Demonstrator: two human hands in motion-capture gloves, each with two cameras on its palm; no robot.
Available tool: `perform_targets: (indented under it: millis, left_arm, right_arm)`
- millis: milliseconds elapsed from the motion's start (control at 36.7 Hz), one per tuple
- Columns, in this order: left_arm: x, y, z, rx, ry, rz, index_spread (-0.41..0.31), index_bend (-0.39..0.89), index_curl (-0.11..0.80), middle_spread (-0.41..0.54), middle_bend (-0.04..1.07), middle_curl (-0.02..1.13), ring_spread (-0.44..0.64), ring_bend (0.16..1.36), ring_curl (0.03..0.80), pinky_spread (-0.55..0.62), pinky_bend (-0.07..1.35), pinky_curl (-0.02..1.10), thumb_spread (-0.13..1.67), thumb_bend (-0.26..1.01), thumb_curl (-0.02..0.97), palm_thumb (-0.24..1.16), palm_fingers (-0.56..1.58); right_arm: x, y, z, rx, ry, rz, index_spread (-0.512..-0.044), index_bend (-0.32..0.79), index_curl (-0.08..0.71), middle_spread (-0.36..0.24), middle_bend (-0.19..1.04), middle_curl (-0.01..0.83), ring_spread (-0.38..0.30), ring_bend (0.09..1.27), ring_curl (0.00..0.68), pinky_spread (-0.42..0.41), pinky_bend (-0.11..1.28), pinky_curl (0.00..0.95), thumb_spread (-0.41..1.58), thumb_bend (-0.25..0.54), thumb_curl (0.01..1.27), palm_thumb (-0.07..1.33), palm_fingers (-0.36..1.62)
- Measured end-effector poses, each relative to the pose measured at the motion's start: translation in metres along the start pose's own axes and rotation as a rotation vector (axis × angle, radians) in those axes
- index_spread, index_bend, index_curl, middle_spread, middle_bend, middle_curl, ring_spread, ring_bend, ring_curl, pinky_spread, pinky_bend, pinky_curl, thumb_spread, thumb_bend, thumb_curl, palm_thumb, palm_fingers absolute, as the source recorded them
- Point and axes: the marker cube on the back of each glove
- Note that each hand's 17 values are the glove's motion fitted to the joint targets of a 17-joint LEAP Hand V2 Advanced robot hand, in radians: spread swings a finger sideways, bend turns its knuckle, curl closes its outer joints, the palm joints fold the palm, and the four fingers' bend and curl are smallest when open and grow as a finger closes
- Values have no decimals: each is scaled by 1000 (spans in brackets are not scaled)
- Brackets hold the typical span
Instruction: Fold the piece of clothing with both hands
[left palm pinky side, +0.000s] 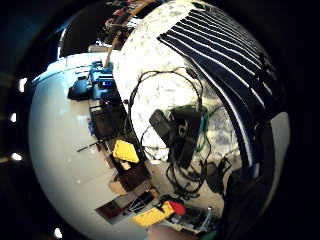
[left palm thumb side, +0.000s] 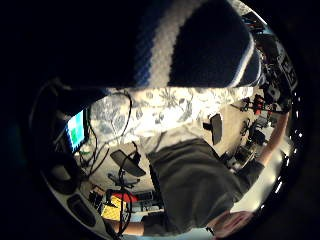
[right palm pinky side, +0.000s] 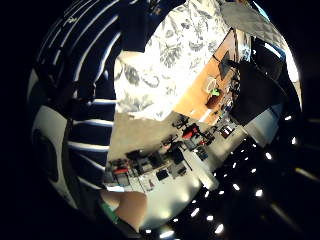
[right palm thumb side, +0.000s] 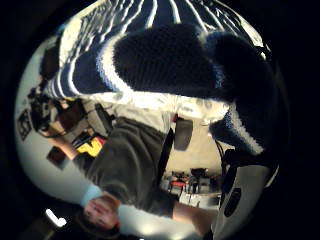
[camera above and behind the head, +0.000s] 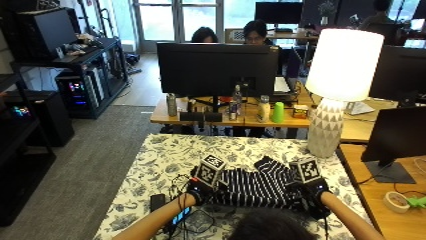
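A dark blue sweater with white stripes (camera above and behind the head: 256, 187) lies on the flower-patterned tablecloth (camera above and behind the head: 166, 160) in front of the person. My left hand (camera above and behind the head: 198, 191) grips its left edge and my right hand (camera above and behind the head: 313, 195) grips its right edge. In the left thumb side view the knit (left palm thumb side: 200, 45) bulges right at the palm. The right thumb side view shows a bunched fold of knit (right palm thumb side: 170, 55) close to that palm. A sleeve (camera above and behind the head: 273, 165) juts out along the far side. The striped cloth (left palm pinky side: 225, 45) spreads over the table beside the left hand, and also shows beside the right hand (right palm pinky side: 85, 60).
A white lamp (camera above and behind the head: 338, 85) stands at the table's far right corner. Black devices with tangled cables (camera above and behind the head: 163, 202) and a lit phone (camera above and behind the head: 180, 216) lie at the front left, next to my left forearm. A desk with monitors (camera above and behind the head: 216, 62) stands beyond the table.
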Motion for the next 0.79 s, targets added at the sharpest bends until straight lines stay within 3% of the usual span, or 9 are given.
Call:
perform_targets:
  millis: [109, 245, 464, 600, 736, 791]
  left_arm:
    - [-9, 17, -19, -11, 30, -6, -228, 150, 319, -331, 556, 634, -351, 864, 519, -409, 755, 480, 1605, 195, 111, 413, 1165]
    - [-31, -5, -54, 55, 25, -74, -230, 149, 333, -332, 541, 642, -351, 853, 517, -407, 734, 475, 1605, 208, 106, 404, 1168]
    - [-73, -109, -93, 127, -11, -274, -232, 140, 346, -332, 522, 656, -350, 838, 514, -407, 725, 473, 1601, 224, 100, 384, 1173]
    - [-69, -121, -101, 85, -20, -380, -232, 136, 351, -332, 513, 663, -350, 834, 513, -407, 721, 474, 1599, 233, 97, 373, 1175]
    - [-70, -152, -57, -176, -21, -435, -233, 146, 359, -333, 509, 666, -352, 822, 508, -395, 677, 465, 1598, 244, 95, 365, 1157]
    - [-74, -159, -43, -226, -27, -459, -233, 168, 369, -328, 473, 654, -348, 789, 498, -384, 632, 454, 1596, 248, 95, 363, 1100]
  right_arm:
    - [0, 25, -29, -37, 2, -7, -237, 128, 294, -159, 275, 436, -214, 692, 448, -343, 688, 386, 852, 69, 502, 1062, 1213]
    - [16, 19, -80, 54, 10, 83, -236, 123, 300, -166, 269, 446, -219, 683, 451, -351, 683, 387, 805, 39, 528, 1073, 1216]
    - [50, -42, -143, 220, 14, 228, -236, 123, 305, -170, 260, 459, -223, 680, 454, -357, 682, 392, 781, 9, 561, 1103, 1228]
    - [48, -71, -153, 398, 16, 288, -239, 122, 308, -178, 259, 465, -218, 684, 457, -357, 680, 394, 808, 5, 572, 1132, 1241]
    - [50, -110, -153, 796, 120, 431, -249, 106, 305, -184, 269, 473, -214, 672, 454, -356, 683, 397, 868, 9, 569, 1163, 1225]
    - [57, -123, -149, 915, 196, 500, -258, 71, 291, -186, 272, 474, -212, 655, 449, -342, 679, 394, 896, 6, 564, 1165, 1150]
